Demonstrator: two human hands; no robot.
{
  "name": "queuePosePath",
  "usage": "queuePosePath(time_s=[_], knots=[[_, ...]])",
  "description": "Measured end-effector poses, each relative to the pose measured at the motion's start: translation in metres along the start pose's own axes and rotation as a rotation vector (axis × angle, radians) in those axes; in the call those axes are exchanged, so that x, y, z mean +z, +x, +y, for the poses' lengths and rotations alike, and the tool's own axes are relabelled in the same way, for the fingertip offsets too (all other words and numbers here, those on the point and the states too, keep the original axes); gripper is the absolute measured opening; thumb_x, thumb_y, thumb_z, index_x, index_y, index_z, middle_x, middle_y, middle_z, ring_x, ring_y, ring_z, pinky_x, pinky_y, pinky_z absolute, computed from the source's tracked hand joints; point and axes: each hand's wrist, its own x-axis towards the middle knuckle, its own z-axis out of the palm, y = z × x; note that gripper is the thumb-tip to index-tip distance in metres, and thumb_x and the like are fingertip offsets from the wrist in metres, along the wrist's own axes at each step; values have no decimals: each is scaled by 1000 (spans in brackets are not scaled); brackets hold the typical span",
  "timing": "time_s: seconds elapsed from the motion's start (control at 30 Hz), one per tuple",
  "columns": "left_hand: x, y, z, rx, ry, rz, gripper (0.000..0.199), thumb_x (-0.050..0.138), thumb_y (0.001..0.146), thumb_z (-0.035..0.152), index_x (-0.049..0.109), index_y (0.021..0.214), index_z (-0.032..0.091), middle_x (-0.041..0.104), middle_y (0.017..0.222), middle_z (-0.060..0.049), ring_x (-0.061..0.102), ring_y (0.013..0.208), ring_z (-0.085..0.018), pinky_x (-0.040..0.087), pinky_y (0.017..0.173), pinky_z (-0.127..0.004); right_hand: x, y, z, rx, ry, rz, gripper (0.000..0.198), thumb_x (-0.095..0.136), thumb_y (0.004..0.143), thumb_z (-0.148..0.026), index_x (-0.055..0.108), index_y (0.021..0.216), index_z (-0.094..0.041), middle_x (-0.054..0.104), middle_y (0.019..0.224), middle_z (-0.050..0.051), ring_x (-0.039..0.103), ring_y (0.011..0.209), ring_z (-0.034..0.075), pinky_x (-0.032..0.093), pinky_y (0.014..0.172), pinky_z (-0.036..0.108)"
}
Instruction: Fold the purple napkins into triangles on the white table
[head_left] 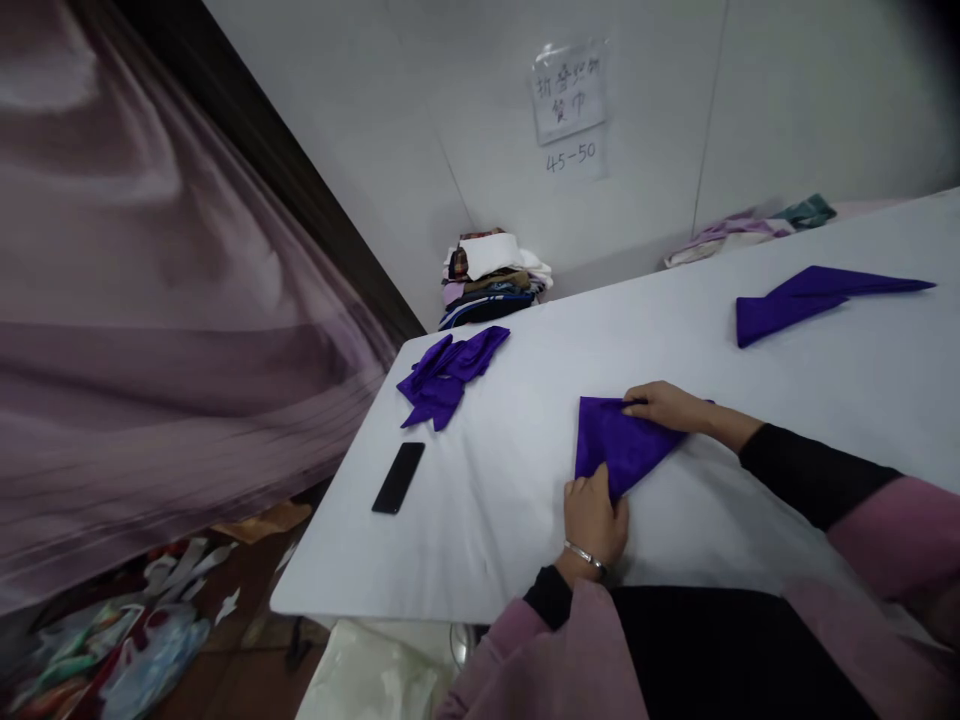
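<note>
A purple cloth napkin (622,440), folded into a pointed shape, lies on the white-covered table in front of me. My left hand (596,515), with a silver bracelet at the wrist, grips its near left edge, thumb and fingers closed on the fabric. At the upper edge, my right hand (667,407) pinches the cloth between thumb and fingers. Part of the napkin's right side is hidden behind my right hand and wrist. Farther right lies a second purple napkin (795,300), folded long and narrow. Crumpled purple cloth (450,375) rests at the table's far left.
A black phone (398,478) lies near the left edge of the white table (480,560). Behind the table are a stack of folded clothes (491,275) and more cloth (735,232). A mauve curtain (187,350) hangs at left; plastic bags (150,650) lie below it.
</note>
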Motion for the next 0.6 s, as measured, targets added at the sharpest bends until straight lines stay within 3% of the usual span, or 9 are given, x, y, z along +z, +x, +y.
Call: queuePosePath(time_s=[0.13, 0.37, 0.6], knots=[[-4, -7, -11, -84, -111, 76, 68, 59, 77, 23, 36, 140, 14, 68, 95, -8, 56, 91, -26, 39, 92, -44, 11, 27, 1, 16, -51, -13, 24, 52, 78, -34, 66, 83, -16, 70, 83, 6, 60, 74, 19, 43, 70, 29], [1, -15, -34, -167, -227, 177, 69, 61, 73, 21, 39, 138, 15, 67, 92, -5, 55, 94, -23, 36, 99, -45, 32, 45, 20, 84, -120, 87, 23, 53, 80, -32, 67, 88, -16, 70, 90, 10, 62, 81, 23, 43, 73, 31], [5, -18, -45, -225, -286, 233, 60, 58, 74, 15, 46, 132, 25, 68, 86, 1, 59, 92, -22, 40, 96, -45, 48, 49, 33, 156, -164, 166, 32, 53, 83, -38, 64, 105, -18, 70, 103, 10, 62, 93, 25, 44, 76, 30]])
